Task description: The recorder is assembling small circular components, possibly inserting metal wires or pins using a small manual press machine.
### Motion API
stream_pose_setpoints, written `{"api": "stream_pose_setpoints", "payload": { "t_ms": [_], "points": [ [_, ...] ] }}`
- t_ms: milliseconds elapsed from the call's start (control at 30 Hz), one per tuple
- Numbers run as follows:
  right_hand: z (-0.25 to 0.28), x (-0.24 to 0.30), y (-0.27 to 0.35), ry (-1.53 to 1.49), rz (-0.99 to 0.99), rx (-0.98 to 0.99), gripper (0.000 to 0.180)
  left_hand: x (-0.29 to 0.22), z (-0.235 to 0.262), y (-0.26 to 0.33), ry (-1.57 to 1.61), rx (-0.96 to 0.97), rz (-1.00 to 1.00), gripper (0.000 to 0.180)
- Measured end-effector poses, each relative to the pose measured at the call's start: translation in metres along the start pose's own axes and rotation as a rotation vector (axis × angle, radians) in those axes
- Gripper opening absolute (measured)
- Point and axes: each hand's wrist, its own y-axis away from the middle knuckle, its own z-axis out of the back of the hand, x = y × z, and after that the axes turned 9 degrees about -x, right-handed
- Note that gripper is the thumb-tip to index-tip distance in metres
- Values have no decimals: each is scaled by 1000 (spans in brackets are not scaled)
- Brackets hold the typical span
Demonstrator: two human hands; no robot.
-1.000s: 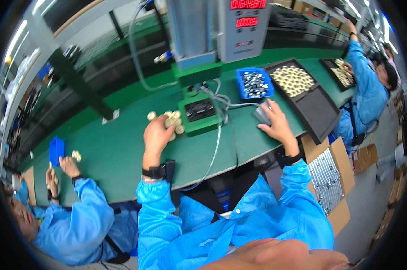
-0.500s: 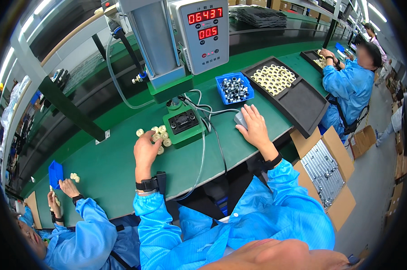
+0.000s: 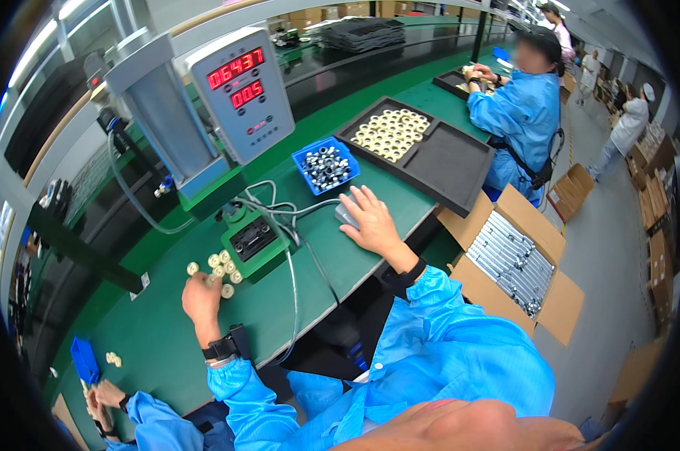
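Observation:
My left hand (image 3: 202,298) rests on the green bench with its fingers curled around a cream ring, beside a loose cluster of cream rings (image 3: 221,265). A small green fixture with a black socket (image 3: 253,242) stands just right of the rings. My right hand (image 3: 374,223) lies flat, fingers spread, over a grey button box (image 3: 345,214) on the bench. Behind it sits a blue bin of small metal parts (image 3: 326,164) and a black tray with cream rings (image 3: 391,133).
A grey press with a red-digit counter panel (image 3: 241,93) rises behind the fixture, with cables (image 3: 295,255) trailing to the bench edge. An open cardboard box of metal rods (image 3: 514,258) stands at my right. People in blue coats work at the far right (image 3: 522,113) and lower left (image 3: 114,398).
The view has tilted, shifting the bench toward the right. My left hand has drawn back from the ring cluster toward me, and my right hand stays on the grey button box.

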Motion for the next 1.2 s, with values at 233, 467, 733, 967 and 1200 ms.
{"api": "stream_pose_setpoints", "payload": {
  "t_ms": [233,467,733,967,1200],
  "points": [
    [1,0,1,19,44,41,61,-2,-2,-2,35,33,-10,36],
    [-2,-4,1,36,50,27,60,-4,-3,-2,45,44,-3,36],
    [0,-3,-1,35,42,81,60,-6,1,0,47,43,9,36],
    [-6,-2,-2,60,80,36,57,-1,0,-1,34,45,-8,36],
    [-11,-3,3,86,82,14,62,1,-3,-1,18,60,-34,38]
  ]
}}
